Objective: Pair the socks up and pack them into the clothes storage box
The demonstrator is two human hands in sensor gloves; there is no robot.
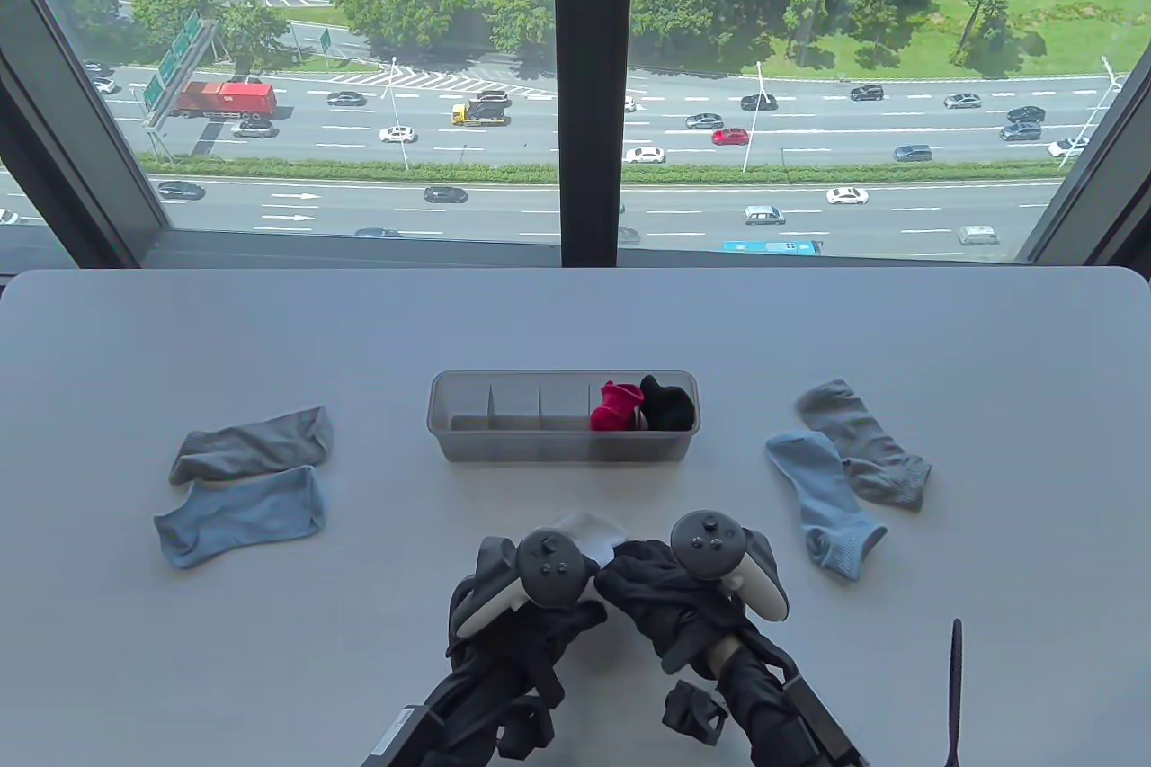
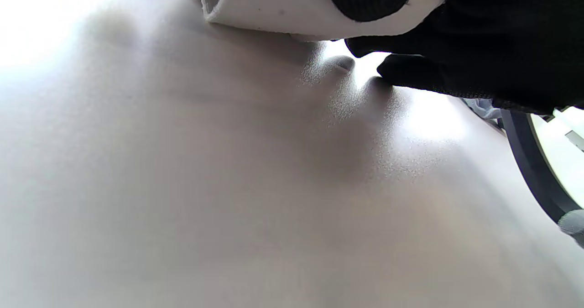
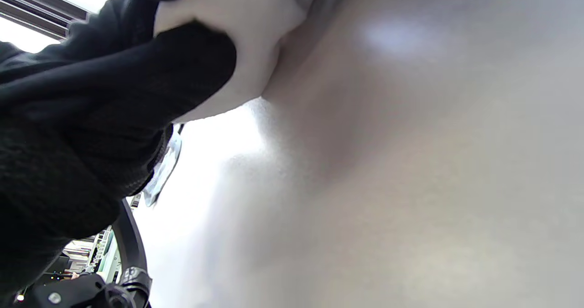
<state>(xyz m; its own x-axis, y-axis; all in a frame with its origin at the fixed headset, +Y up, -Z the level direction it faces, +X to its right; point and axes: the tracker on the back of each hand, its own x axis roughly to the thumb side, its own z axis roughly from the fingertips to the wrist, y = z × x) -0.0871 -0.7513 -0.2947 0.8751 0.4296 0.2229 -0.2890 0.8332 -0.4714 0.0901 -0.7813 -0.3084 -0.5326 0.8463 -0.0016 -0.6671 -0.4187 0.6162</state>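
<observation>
Near the front edge of the pale grey tabletop [image 1: 270,623], the left hand [image 1: 530,596] and the right hand [image 1: 683,596] meet over a white sock bundle [image 1: 589,530]. Both wrist views show gloved fingers [image 3: 182,70] curled round the white fabric, so each hand grips it, probably to roll the pair into a compact bundle that fits a narrow compartment. Just beyond them stands the translucent grey divided storage box [image 1: 504,441]; a rolled red sock pair [image 1: 615,407] and a rolled black sock pair [image 1: 670,404] already fill its two rightmost cells, leaving the left cells free. On the left lie a dark grey sock [image 1: 252,443] and a light blue sock [image 1: 238,515], touching; on the right their likely mates, a second light blue sock [image 1: 823,502] and a second grey sock [image 1: 863,443], overlap. Those four are not yet paired.
</observation>
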